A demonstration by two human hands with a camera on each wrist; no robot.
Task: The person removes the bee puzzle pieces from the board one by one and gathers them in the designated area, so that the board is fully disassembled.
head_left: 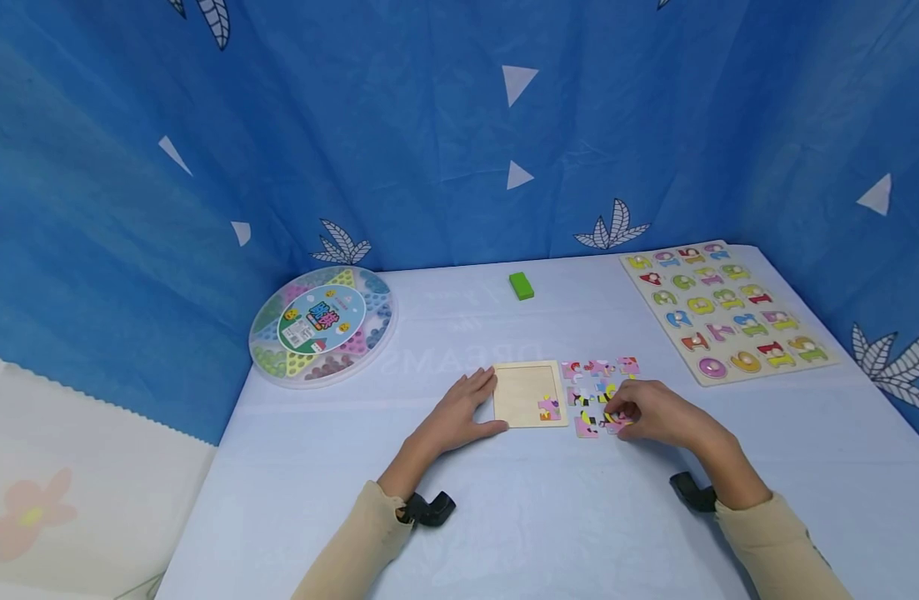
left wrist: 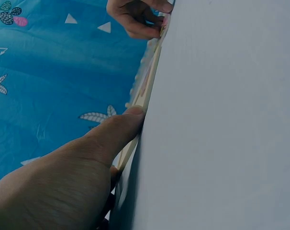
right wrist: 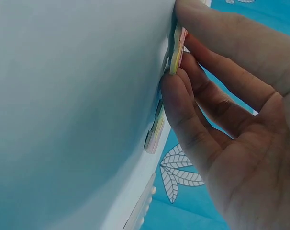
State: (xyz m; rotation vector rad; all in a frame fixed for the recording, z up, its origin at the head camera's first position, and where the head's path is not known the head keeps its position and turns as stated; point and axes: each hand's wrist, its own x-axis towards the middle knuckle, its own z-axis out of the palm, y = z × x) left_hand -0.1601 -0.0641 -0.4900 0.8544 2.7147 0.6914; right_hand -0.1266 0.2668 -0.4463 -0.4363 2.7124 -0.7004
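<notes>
A square wooden puzzle tray (head_left: 515, 392) lies on the table, with a pink puzzle piece (head_left: 549, 408) in its lower right corner. My left hand (head_left: 459, 412) rests at the tray's left side, fingers spread. Its thumb (left wrist: 121, 127) touches the tray's near edge in the left wrist view. To the right of the tray, loose pink and yellow puzzle pieces (head_left: 585, 425) lie grouped together. My right hand (head_left: 657, 412) is over the right part of this group. Between thumb and fingers it pinches a puzzle piece (right wrist: 177, 55), seen edge-on in the right wrist view.
A round, clear-lidded game box (head_left: 377, 333) with coloured beads stands at the back left. At the back middle lies a green block (head_left: 521, 286). A wooden number puzzle board (head_left: 717, 312) lies at the back right. Blue patterned cloth (head_left: 429, 125) hangs behind the table.
</notes>
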